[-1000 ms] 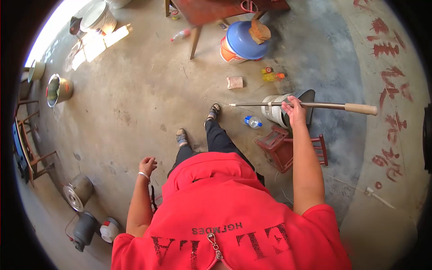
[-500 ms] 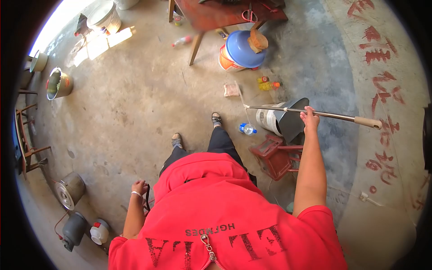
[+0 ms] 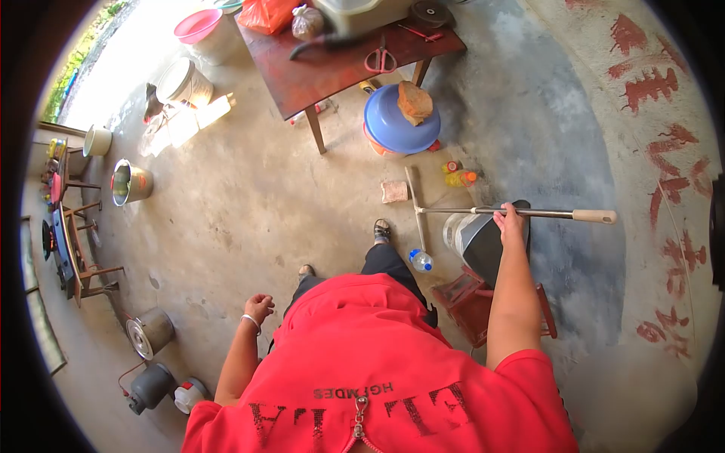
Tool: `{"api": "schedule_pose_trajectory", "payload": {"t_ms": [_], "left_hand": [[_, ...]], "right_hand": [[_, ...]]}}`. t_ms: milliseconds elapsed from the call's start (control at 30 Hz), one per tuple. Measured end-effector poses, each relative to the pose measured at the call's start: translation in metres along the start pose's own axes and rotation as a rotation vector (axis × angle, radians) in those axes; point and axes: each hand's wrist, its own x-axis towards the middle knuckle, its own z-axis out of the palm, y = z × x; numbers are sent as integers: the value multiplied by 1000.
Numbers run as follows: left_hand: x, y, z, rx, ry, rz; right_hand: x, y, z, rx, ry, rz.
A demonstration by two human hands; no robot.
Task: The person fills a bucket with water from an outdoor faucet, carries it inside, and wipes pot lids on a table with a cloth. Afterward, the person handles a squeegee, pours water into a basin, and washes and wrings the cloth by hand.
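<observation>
My right hand (image 3: 510, 223) is closed on the metal pole of a long-handled tool (image 3: 547, 214). The pole lies level across the view, with its pale grip at the right and a thin crossbar (image 3: 418, 219) at its left end. Below the pole, near my right hand, is a white bucket with a dark grey piece (image 3: 483, 245) at its mouth. My left hand (image 3: 259, 308) hangs at my left side with its fingers curled; whether anything is inside them is too small to tell. A bracelet circles that wrist.
A red table (image 3: 317, 75) stands ahead, with scissors on it. A blue basin (image 3: 400, 121) with a brick piece sits beside it. A brick (image 3: 393, 192), a plastic bottle (image 3: 421, 260) and a red stool (image 3: 461, 306) are close by. A pot (image 3: 151, 332) and gas cylinder (image 3: 153, 386) are at left.
The view has tilted forward, showing more of the table. The pole has levelled out, and its crossbar now shows lengthwise between the brick and the bottle. My right hand keeps its hold.
</observation>
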Motion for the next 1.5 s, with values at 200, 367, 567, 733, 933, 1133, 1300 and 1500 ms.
{"api": "schedule_pose_trajectory", "payload": {"t_ms": [200, 367, 567, 733, 933, 1133, 1300, 1500], "left_hand": [[-49, 43, 68, 267, -64, 117], [-64, 70, 93, 456, -32, 180], [-69, 107, 112, 365, -9, 91], [-46, 106, 111, 305, -60, 144], [-37, 101, 78, 554, -110, 246], [25, 30, -11, 1201, -247, 728], [71, -10, -95, 1429, -513, 797], [51, -10, -133, 656, -232, -115]], "right_hand": [[75, -11, -11, 84, 107, 100], [129, -24, -32, 132, 249, 96], [143, -39, -53, 9, 218, 177], [105, 7, -43, -513, -142, 292], [-8, 100, 27, -1491, -637, -214], [-108, 143, 88, -1322, -655, -419], [-167, 159, 117, -1249, -636, -402], [-206, 194, 138, -1455, -780, -500]]}}
